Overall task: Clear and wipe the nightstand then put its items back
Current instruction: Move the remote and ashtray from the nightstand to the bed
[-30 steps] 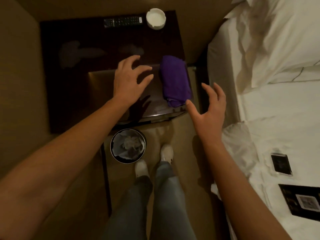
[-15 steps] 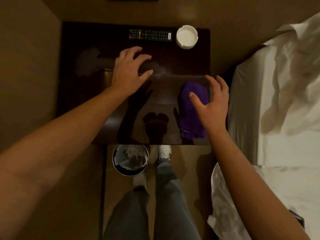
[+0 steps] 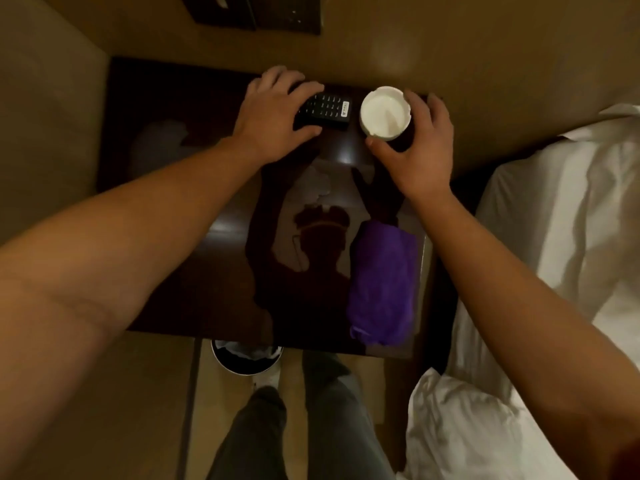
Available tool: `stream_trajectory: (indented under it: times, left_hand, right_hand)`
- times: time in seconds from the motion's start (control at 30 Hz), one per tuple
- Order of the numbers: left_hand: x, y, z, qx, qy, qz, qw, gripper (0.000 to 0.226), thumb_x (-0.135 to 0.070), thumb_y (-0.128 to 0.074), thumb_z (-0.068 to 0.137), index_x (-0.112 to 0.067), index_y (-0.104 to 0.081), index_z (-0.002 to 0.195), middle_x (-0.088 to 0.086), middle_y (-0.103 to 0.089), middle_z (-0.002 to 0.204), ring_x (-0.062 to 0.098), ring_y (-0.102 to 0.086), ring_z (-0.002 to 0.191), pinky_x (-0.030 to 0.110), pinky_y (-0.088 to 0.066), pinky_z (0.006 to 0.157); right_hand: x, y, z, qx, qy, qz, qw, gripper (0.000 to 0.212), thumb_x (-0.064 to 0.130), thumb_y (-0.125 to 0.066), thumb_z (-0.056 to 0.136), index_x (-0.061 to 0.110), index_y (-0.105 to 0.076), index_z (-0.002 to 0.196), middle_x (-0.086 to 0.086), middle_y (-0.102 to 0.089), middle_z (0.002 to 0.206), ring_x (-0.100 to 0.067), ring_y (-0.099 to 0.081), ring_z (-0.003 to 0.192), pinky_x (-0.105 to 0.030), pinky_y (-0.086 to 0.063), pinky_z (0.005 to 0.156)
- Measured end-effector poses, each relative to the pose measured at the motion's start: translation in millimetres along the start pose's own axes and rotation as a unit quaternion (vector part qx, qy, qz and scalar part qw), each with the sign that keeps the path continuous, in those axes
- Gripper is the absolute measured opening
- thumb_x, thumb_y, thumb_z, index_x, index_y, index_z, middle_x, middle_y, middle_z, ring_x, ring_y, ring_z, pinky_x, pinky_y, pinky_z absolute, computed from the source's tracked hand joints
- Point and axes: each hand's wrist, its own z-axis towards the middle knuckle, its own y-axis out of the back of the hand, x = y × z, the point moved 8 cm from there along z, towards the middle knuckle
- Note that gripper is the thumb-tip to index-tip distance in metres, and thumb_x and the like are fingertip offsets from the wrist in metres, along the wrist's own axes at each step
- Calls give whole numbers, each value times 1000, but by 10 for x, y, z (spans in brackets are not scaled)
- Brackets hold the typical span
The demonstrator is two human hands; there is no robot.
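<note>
The dark glossy nightstand (image 3: 180, 161) fills the middle of the view. At its back edge lies a black remote control (image 3: 329, 110), and my left hand (image 3: 273, 116) lies over its left part with fingers curled round it. To the right of the remote stands a round white ashtray (image 3: 385, 111). My right hand (image 3: 420, 143) curves round the ashtray, thumb at its front and fingers behind it. A folded purple cloth (image 3: 382, 282) lies on the nightstand's front right part, apart from both hands.
A bed with white sheets (image 3: 561, 220) runs along the right side. A round waste bin (image 3: 246, 356) with crumpled paper sits on the floor, partly under the nightstand's front edge. A tan wall closes off the left and back. My legs and shoes stand below.
Both hands have reached forward from above the middle of the nightstand to its back edge. The left now covers the remote, the right wraps the ashtray. The cloth stayed put.
</note>
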Motion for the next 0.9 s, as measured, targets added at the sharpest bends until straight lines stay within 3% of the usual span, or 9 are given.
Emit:
stream_trajectory:
  times: [0.27,0.5,0.77,0.9]
  left_hand:
    - [21,-162,318,60,-2,30,998,71,-50,-68,86,-25,-40,147,12,-49,141,34,-39,134,48,-32,108]
    - [47,-210,384,69,-2,49,996,66,-43,-71,88,-18,-48,145,16,-49,132,36,-43,125,46,-37,102]
    - [-47,-56,172,38,-11,16,999,64,-38,-70,90,-17,-48,146,15,-48,130,34,-46,120,46,-46,96]
    - [-171,156,-26,12,-28,-16,999,66,-46,-68,90,-18,-49,146,12,-50,130,29,-52,117,41,-46,101]
  right_hand:
    - [23,-399,521,61,-6,-69,996,99,59,-78,77,26,-31,157,-9,-30,164,-34,-32,149,-56,-40,114]
    - [17,-525,643,69,22,-166,983,88,46,-80,77,30,-37,152,-11,-36,158,-37,-39,141,-55,-39,111]
    - [56,-340,508,28,3,-95,995,83,43,-80,72,26,-44,145,-8,-45,142,-31,-45,130,-43,-50,98]
    - [6,-113,226,-16,-20,-27,999,84,46,-78,70,25,-46,145,-8,-46,140,-28,-46,128,-32,-44,88]
